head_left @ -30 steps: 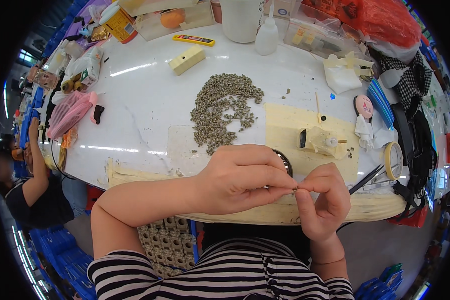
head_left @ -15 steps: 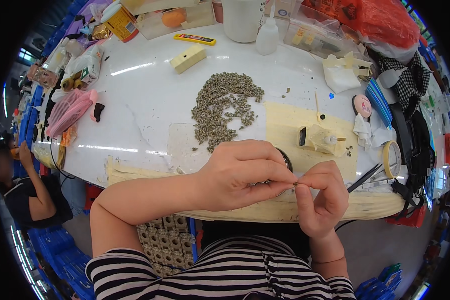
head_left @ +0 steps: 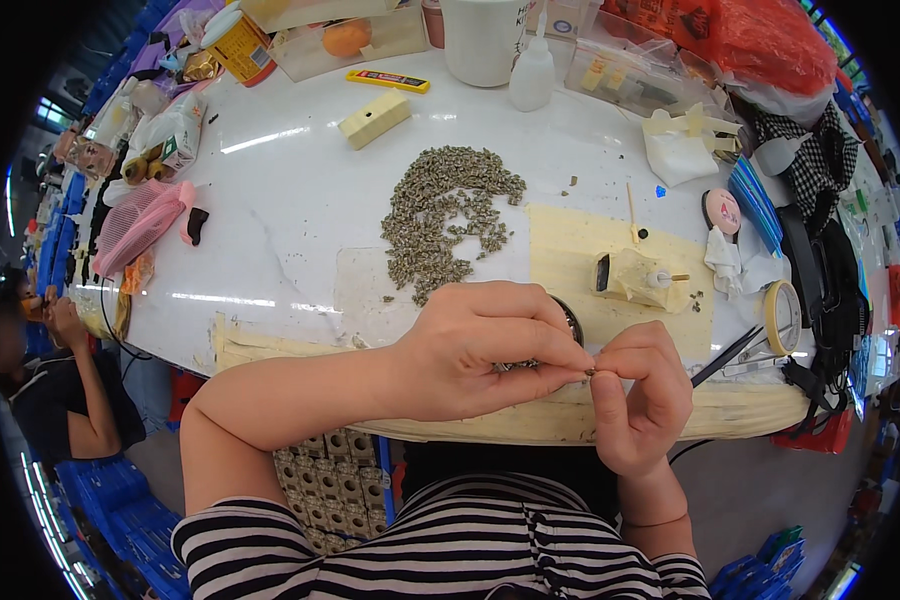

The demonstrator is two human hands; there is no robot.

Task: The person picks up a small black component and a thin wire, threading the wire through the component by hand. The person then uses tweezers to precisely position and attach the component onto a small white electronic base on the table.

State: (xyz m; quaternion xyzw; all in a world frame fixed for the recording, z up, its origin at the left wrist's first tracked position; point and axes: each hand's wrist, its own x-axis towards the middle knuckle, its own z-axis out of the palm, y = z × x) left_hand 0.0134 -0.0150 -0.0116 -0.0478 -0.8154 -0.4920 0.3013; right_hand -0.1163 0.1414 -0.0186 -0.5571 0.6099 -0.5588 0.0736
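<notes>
My left hand (head_left: pixel 490 350) and my right hand (head_left: pixel 640 395) meet over the table's near edge, fingertips pinched together around a tiny metal part (head_left: pixel 591 372). Its exact kind is too small to make out. Thumb and forefinger of each hand are closed at it. Behind my left hand a round dark dish (head_left: pixel 573 318) is mostly hidden. Farther off, a heap of small metal parts (head_left: pixel 435 200) lies on the white table. A tape-wrapped block (head_left: pixel 630 275) with a white nozzle-like piece on it stands beyond my right hand.
Tweezers (head_left: pixel 727 355) and a tape roll (head_left: pixel 782 318) lie at the right. Toward the back are a cream block (head_left: pixel 374 120), a yellow cutter knife (head_left: pixel 388 81), a squeeze bottle (head_left: pixel 533 75) and a white bucket (head_left: pixel 482 40). Another person (head_left: pixel 75 395) sits at the far left.
My hands keep almost the same place and the pinch on the small metal part. At the far left, the other person's arms have shifted.
</notes>
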